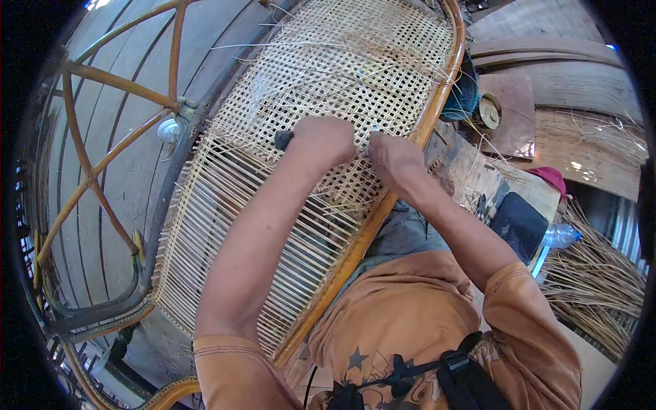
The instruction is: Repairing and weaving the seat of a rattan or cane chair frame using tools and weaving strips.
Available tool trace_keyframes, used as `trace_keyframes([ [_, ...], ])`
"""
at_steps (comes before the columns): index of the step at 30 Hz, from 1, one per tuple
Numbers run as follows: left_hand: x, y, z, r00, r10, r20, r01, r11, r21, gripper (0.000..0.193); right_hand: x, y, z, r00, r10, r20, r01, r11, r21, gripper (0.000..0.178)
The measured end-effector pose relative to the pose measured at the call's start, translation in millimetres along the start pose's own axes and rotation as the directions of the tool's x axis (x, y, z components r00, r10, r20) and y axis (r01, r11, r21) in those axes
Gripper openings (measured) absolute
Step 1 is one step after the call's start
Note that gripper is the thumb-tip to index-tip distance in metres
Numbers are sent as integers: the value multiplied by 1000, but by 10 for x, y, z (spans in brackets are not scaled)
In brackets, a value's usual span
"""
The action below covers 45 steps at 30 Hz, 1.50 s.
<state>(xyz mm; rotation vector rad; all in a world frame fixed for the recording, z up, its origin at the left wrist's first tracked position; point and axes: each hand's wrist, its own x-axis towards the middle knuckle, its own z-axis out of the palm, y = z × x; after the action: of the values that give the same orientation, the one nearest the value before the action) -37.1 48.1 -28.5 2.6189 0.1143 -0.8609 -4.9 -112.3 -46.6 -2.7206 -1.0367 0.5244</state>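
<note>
Cane webbing (pixel 314 92) underneath: left hand (pixel 325 141) clenches dark object (pixel 283 141); right hand (pixel 398 160) curled, contents unclear.

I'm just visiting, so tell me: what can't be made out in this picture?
- Head view: whatever the left hand and right hand may grip; the hands themselves cover it.
- Head view: the kind of dark object beside the left hand; it is small and partly hidden by that hand.
- Head view: the woven cane panel's far end; cut off by the top edge.
</note>
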Motion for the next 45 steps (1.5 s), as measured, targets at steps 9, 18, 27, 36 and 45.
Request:
trace_keyframes([
  [9, -23, -8, -32, 998, 59, 6, -59, 997, 45, 21, -44, -50, -2, 998, 2, 69, -3, 1000, 18, 10],
  [18, -310, -444, -219, 962, -270, -22, 271, 963, 11, 29, 56, -182, -150, 931, -167, -325, 240, 950, 201, 23],
  [27, -348, -325, -14, 977, -161, -143, 156, 987, -43, 33, 69, -121, -4, 996, 9, 88, -47, 898, 438, 26],
  [36, -115, -102, -41, 997, 12, -71, -6, 995, 96, 19, 77, -207, 54, 999, 48, 12, -48, 998, 33, 18],
  [45, 11, 177, -95, 998, 64, 8, -64, 951, 301, 24, 142, -167, -50, 988, -56, 144, 48, 997, 60, 24],
])
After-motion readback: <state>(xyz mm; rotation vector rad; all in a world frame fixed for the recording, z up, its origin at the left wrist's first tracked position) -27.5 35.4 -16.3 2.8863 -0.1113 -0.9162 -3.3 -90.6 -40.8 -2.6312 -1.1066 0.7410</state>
